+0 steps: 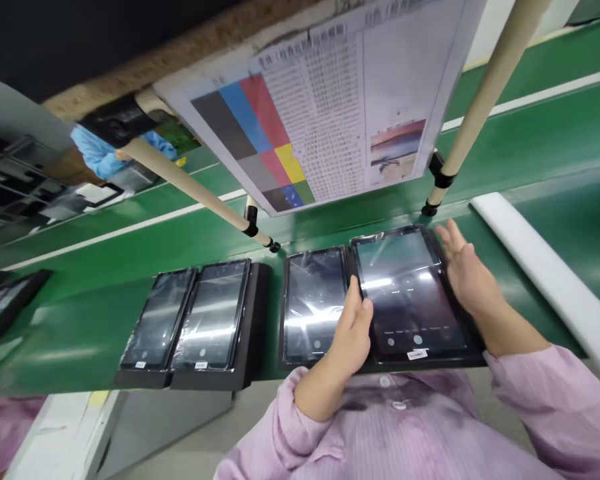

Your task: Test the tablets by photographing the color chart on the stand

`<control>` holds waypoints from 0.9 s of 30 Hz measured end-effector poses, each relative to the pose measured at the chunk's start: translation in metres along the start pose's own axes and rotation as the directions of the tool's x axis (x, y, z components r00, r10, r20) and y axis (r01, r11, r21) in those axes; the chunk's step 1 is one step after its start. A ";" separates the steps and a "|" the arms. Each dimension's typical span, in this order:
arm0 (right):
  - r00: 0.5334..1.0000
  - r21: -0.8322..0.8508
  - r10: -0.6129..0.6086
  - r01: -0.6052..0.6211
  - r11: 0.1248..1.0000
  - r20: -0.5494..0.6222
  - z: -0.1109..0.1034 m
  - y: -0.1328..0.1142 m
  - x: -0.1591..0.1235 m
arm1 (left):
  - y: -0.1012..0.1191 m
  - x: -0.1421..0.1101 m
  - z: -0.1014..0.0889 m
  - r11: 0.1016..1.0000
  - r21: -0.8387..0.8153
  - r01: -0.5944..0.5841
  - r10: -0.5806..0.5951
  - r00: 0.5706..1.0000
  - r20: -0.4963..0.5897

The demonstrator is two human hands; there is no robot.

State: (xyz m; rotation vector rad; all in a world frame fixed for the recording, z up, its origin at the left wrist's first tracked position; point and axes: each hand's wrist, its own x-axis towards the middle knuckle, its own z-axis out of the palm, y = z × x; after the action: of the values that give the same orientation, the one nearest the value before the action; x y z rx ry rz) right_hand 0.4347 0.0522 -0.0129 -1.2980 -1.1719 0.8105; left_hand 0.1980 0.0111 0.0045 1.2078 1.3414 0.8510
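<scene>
A black tablet [410, 293] with a lit, glossy screen lies in front of me on the green bench. My left hand [353, 330] grips its left edge, thumb on the screen rim. My right hand [467, 273] rests along its right edge with the fingers stretched out flat. A second tablet [314, 303] lies just left of it, touching my left hand. Further left, two more tablets [190, 320] sit side by side on black trays.
A tilted colour test chart [320, 107] hangs above the tablets on cream tubes [485, 93]. A white bar [540, 267] runs along the right. The green conveyor [530, 140] lies behind. Another person's blue sleeve [100, 153] shows at far left, and a dark tray [5, 300] sits at the left edge.
</scene>
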 end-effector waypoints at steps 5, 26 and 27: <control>0.919 -0.456 -0.235 0.364 0.812 0.316 -0.004 -0.016 -0.028 | 0.004 -0.013 -0.045 0.908 0.260 -0.328 0.342 0.940 -0.009; 0.918 -0.750 -0.275 0.394 0.532 0.287 -0.012 -0.030 -0.056 | -0.022 -0.008 -0.104 0.267 0.929 -0.258 0.602 0.797 0.049; 0.927 -0.765 -0.262 0.370 0.527 0.267 -0.012 -0.030 -0.057 | -0.021 -0.009 -0.102 0.254 0.924 -0.285 0.606 0.792 0.078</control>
State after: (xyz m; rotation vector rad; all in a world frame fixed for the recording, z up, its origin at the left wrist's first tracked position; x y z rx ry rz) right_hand 0.4269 -0.0094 0.0074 -1.6850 -1.9445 0.0141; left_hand 0.0930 0.0130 0.0022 2.5664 1.8283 0.6604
